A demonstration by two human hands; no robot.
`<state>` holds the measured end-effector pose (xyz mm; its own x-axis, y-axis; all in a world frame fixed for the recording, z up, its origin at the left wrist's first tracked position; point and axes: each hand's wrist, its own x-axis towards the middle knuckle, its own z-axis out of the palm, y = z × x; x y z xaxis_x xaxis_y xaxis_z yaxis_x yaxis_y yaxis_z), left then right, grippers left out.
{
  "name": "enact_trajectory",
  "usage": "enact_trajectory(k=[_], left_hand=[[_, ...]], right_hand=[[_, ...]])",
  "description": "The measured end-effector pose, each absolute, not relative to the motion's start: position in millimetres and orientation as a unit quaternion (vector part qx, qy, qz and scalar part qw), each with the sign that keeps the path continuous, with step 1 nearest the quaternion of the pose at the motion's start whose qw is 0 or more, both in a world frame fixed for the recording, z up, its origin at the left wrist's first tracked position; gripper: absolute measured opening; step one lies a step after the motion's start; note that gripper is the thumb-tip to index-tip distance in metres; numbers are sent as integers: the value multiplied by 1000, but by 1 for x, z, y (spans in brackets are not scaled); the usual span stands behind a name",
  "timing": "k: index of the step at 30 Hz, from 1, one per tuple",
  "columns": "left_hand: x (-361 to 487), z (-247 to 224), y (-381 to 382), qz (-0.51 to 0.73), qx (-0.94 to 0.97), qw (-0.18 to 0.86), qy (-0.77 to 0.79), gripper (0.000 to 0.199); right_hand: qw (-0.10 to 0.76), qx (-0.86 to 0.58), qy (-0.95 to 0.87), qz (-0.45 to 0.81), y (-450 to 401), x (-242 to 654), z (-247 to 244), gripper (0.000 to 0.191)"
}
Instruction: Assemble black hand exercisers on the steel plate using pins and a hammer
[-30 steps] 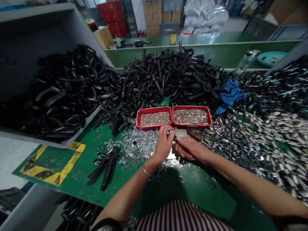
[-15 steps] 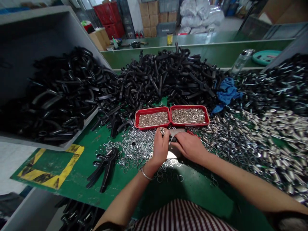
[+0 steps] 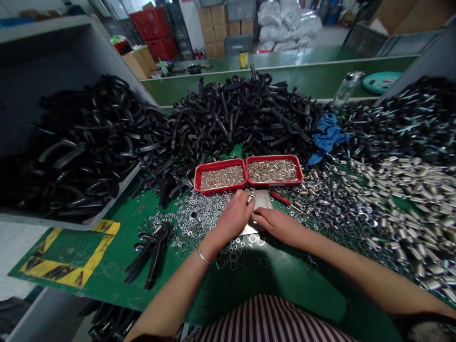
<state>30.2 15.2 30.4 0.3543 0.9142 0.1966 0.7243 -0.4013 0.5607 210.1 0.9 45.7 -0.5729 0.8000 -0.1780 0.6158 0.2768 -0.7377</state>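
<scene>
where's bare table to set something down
Bare green tabletop shows between the small rings and the striped garment, and within the yellow-black tape outline at left. It's crowded around the red trays: black parts behind, rings in front, metal sleeves right.

A crumpled blue cloth (image 3: pixel 326 134) lies near a clear capped bottle (image 3: pixel 345 91), a turquoise tray (image 3: pixel 369 83) to its right. Behind stand red crates (image 3: pixel 151 23), stacked cardboard boxes (image 3: pixel 214 32) and white sacks (image 3: pixel 280 29). Yellow-and-black tape (image 3: pixel 96 254) marks the worktop (image 3: pixel 110 270).
</scene>
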Motion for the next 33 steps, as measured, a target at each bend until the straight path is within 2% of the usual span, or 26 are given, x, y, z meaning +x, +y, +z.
enact_trajectory(k=[2,4,8,11,15,19,25,30,33], left_hand=[[37,25,27,139,847,169,484,19],[44,22,38,88,870,139,465,21],[56,31,62,125,863,123,475,21],[66,45,84,127,854,113,492,21],[85,60,121,17,846,64,528,27],[101,64,147,-59,839,75,536,23],[99,58,143,-43,840,69,537,29],[93,58,133,-3,850,68,523,27],[91,51,132,31,849,69,523,23]], right_hand=[[113,-479,-804,333,-3,225,44,34],[123,-481,-807,320,-8,246,43,32],[130,-483,-807,314,-28,296,41,34],[116,-490,-825,258,-44,321,35,32],[85,-480,-857,165,-52,324,24,27],[88,-464,-868,155,-48,319,17,20],[178,-515,-823,161,-35,334,27,20],[148,-554,-801,170,-26,351,31,22],[164,-568,-785,186,-23,352,27,24]])
